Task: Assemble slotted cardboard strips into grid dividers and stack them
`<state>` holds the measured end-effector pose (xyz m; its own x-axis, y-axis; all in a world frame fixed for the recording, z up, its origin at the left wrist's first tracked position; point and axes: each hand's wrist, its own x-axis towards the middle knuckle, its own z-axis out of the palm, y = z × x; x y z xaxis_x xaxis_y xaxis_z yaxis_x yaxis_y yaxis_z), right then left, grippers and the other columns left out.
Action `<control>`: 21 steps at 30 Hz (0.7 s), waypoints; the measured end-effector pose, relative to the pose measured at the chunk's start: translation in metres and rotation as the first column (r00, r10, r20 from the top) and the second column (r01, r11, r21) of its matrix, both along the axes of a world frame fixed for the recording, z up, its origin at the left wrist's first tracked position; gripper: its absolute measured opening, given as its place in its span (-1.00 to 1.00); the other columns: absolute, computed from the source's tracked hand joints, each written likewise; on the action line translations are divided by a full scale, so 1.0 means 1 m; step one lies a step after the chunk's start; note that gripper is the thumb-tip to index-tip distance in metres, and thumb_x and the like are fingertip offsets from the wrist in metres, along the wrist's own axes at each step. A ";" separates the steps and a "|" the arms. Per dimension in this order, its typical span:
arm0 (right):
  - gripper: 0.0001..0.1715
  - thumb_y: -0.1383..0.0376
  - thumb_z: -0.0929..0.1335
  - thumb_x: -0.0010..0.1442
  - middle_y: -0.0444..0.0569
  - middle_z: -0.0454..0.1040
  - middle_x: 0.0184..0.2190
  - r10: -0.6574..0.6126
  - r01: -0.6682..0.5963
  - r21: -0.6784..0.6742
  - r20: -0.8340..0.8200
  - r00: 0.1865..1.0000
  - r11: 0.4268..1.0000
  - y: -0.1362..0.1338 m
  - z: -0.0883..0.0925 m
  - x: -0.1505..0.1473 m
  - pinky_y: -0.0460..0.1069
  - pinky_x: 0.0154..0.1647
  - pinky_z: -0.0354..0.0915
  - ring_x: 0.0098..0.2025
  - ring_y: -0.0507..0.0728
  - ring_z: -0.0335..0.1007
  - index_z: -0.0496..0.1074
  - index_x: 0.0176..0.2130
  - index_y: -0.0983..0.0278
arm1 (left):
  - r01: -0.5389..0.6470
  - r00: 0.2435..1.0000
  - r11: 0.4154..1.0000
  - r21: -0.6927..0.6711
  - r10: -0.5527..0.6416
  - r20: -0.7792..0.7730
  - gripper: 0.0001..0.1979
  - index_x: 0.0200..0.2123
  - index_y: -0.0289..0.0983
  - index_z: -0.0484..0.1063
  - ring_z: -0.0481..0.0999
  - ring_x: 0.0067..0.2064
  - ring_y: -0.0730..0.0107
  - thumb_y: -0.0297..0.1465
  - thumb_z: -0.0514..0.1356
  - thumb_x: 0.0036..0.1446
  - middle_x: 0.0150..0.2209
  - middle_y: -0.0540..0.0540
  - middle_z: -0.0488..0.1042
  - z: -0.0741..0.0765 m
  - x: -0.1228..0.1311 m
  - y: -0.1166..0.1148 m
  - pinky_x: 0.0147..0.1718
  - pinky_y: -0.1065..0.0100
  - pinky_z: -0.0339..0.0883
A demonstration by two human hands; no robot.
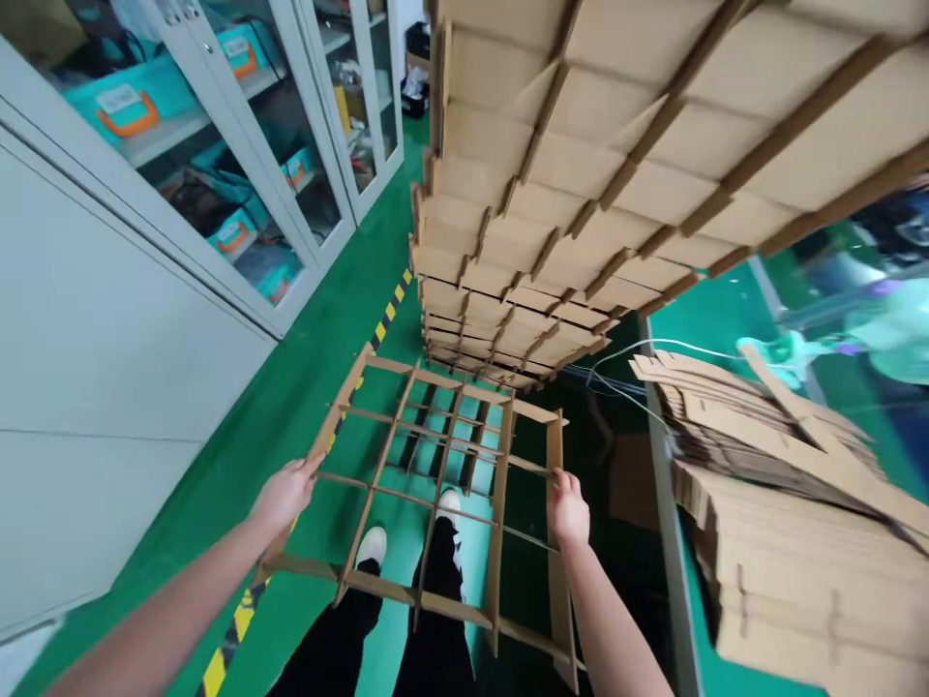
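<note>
Cardboard grid point(500, 496) | between 2 hands point(283, 498) point(569, 511) | gripped (opposite side strips)

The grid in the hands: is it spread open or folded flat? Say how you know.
Spread open: the grid spans from the left hand to the right hand, and green floor shows through its wide gaps.

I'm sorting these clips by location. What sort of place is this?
Probably a workshop or packaging area: the left hand and right hand hold a cardboard grid, cut cardboard pieces lie stacked on a green-topped table, and black-and-yellow hazard tape marks the green floor.
</note>
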<state>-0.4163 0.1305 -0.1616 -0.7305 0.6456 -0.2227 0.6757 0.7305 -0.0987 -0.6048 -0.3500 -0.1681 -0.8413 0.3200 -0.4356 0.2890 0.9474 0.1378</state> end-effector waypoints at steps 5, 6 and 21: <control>-0.54 0.33 0.10 0.27 0.05 0.30 0.10 -0.004 0.003 0.002 0.087 0.996 1.000 0.055 -0.136 -0.041 0.00 -0.44 0.30 -0.43 0.05 0.40 0.30 0.10 0.18 | -0.023 0.993 0.995 -0.096 0.034 0.109 -0.50 0.16 -0.30 0.28 0.46 -0.05 0.33 -0.56 -0.08 0.16 -0.07 -0.19 0.49 -0.131 -0.032 0.058 -0.05 0.39 0.28; -0.55 0.34 0.12 0.27 0.06 0.30 0.09 -0.008 0.007 0.013 0.104 0.995 1.000 0.065 -0.161 -0.049 -0.01 -0.44 0.30 -0.44 0.03 0.39 0.30 0.10 0.19 | -0.014 0.992 0.994 -0.112 0.028 0.120 -0.51 0.16 -0.30 0.28 0.46 -0.05 0.32 -0.55 -0.08 0.17 -0.08 -0.19 0.49 -0.157 -0.040 0.068 -0.06 0.38 0.28; -0.28 0.35 0.16 0.19 0.20 -0.06 0.31 -0.122 0.137 -0.063 0.201 0.972 0.989 0.102 -0.405 -0.113 0.05 -0.16 0.37 -0.01 0.22 0.39 -0.02 0.32 0.21 | -0.024 0.994 0.983 -0.181 0.043 0.101 -0.28 0.35 -0.18 -0.15 -0.04 0.32 -0.10 -0.33 0.07 0.18 0.35 -0.30 -0.09 -0.409 -0.109 0.137 0.08 0.00 0.22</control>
<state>-0.5291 0.2325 -0.5667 -0.5792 0.7073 -0.4054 0.7756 0.6312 -0.0067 -0.7137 -0.2128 -0.5770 -0.7974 0.2011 -0.5690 0.2497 0.9683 -0.0077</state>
